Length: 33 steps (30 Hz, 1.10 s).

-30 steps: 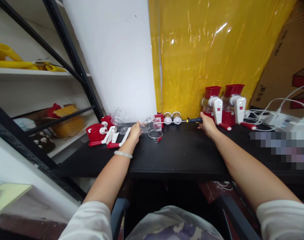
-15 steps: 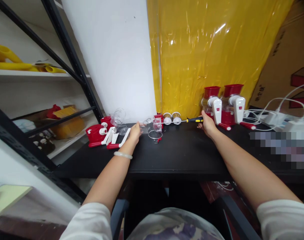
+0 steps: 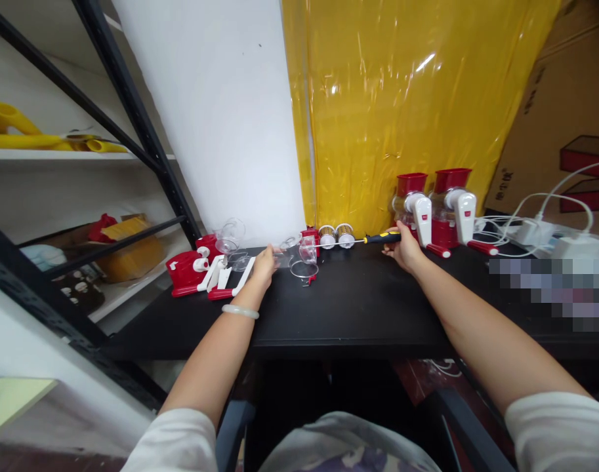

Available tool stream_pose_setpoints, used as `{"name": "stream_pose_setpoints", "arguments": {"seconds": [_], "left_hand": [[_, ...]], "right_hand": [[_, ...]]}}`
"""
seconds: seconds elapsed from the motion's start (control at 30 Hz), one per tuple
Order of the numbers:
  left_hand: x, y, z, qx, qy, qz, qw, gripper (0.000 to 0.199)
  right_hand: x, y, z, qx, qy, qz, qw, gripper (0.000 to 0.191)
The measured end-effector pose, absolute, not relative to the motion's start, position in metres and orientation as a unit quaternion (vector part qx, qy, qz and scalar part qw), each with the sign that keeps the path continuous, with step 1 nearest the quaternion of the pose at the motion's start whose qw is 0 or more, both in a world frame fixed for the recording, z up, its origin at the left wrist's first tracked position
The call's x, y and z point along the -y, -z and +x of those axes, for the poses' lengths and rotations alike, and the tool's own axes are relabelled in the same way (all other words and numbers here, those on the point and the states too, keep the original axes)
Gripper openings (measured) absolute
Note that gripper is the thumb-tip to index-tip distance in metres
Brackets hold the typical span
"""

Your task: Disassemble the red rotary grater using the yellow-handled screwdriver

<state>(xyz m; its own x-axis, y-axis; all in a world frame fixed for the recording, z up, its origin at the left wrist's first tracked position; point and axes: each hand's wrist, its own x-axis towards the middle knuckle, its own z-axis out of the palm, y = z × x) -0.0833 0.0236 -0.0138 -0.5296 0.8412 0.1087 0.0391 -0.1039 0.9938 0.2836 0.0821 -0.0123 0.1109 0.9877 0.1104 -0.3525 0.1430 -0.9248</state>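
My right hand (image 3: 404, 248) is closed around the black and yellow handle of a screwdriver (image 3: 384, 237). Its long thin shaft points left, and the tip meets a clear plastic housing (image 3: 308, 249) with a red part behind it. My left hand (image 3: 264, 263), a pale bangle on its wrist, is closed on the left end of this housing; its fingertips are partly hidden. Below the housing lies a small red piece (image 3: 312, 280) on the black table (image 3: 329, 314). Two metal grater drums (image 3: 345, 236) stand behind the screwdriver shaft.
Red bases (image 3: 184, 270), white crank handles (image 3: 240, 275) and clear housings (image 3: 230, 235) lie at left. Two assembled red-and-white rotary graters (image 3: 454, 206) stand at right, beside white cables and a power strip (image 3: 582, 246). A black-framed shelf (image 3: 132, 105) borders the left side.
The whole view has shifted slightly. My right fingers have moved a little on the screwdriver handle; my left hand keeps its hold on the housing.
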Motion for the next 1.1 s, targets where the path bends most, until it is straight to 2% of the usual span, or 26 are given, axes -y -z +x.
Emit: {"name": "stream_pose_setpoints", "arguments": {"seconds": [0.07,0.17,0.33,0.5,0.57,0.67,0.77,0.93,1.03,1.1], "left_hand": [[-0.0238,0.0132,-0.0831,-0.593,-0.644,0.37,0.31,0.039],[-0.0236,0.0126,-0.0832,-0.595,-0.644,0.369,0.31,0.039],[-0.0226,0.0128,-0.0839,-0.596,-0.64,0.374,0.31,0.039],[-0.0237,0.014,-0.0845,-0.596,-0.639,0.375,0.31,0.041],[-0.0242,0.014,-0.0849,-0.598,-0.64,0.373,0.307,0.042],[-0.0242,0.0134,-0.0852,-0.597,-0.644,0.37,0.302,0.041],[-0.0236,0.0129,-0.0849,-0.596,-0.646,0.368,0.302,0.039],[-0.024,0.0142,-0.0845,-0.591,-0.646,0.373,0.306,0.038],[-0.0252,0.0156,-0.085,-0.588,-0.648,0.374,0.308,0.038],[-0.0259,0.0162,-0.0857,-0.587,-0.649,0.372,0.309,0.039]], "right_hand": [[-0.0845,0.0153,0.2834,0.431,-0.482,-0.428,0.632,0.043],[-0.0846,0.0175,0.2818,0.453,-0.449,-0.442,0.631,0.039],[-0.0788,0.0119,0.2776,0.409,-0.503,-0.397,0.65,0.02],[-0.0766,0.0088,0.2793,0.395,-0.556,-0.353,0.641,0.014],[-0.0784,0.0104,0.2809,0.404,-0.546,-0.369,0.635,0.019],[-0.0824,0.0145,0.2831,0.438,-0.473,-0.42,0.639,0.039],[-0.0839,0.0169,0.2839,0.477,-0.404,-0.441,0.644,0.037],[-0.0783,0.0116,0.2829,0.424,-0.507,-0.357,0.659,0.007],[-0.0768,0.0088,0.2833,0.404,-0.543,-0.315,0.665,0.01],[-0.0785,0.0095,0.284,0.417,-0.526,-0.345,0.656,0.022]]}}
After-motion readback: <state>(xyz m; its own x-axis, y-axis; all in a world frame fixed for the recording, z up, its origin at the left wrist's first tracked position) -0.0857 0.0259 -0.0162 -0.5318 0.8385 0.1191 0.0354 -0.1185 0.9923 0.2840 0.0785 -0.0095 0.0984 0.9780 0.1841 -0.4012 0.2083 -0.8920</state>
